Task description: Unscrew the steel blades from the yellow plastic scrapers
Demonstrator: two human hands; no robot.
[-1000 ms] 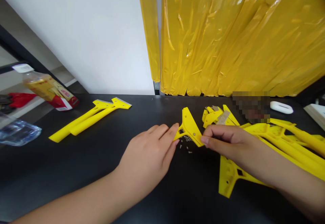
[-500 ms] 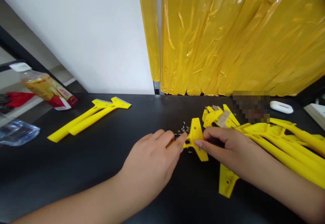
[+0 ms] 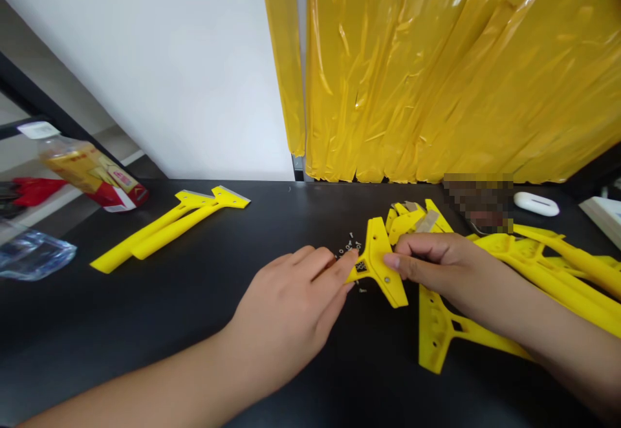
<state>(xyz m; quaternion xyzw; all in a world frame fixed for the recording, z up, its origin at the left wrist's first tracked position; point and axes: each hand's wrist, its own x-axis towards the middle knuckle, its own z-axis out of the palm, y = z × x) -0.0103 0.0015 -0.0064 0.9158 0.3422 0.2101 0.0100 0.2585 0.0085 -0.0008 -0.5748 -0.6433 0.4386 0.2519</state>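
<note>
Left hand (image 3: pixel 286 305) and right hand (image 3: pixel 436 266) both pinch the yellow scraper head (image 3: pixel 381 263), grip clamped, low over the black worktop (image 3: pixel 194 311). Tiny screws (image 3: pixel 350 247) lie just behind it. Further back, two finished scrapers (image 3: pixel 165 227) rest by a bottle (image 3: pixel 87 169).

Yellow plastic scraper head (image 3: pixel 380 261), flat wedge-shaped piece with a small screw near its lower edge, tilted on edge above the black table, pinched at either end by fingertips, tiny loose screws (image 3: pixel 350 247) scattered on the tabletop just behind it
</note>
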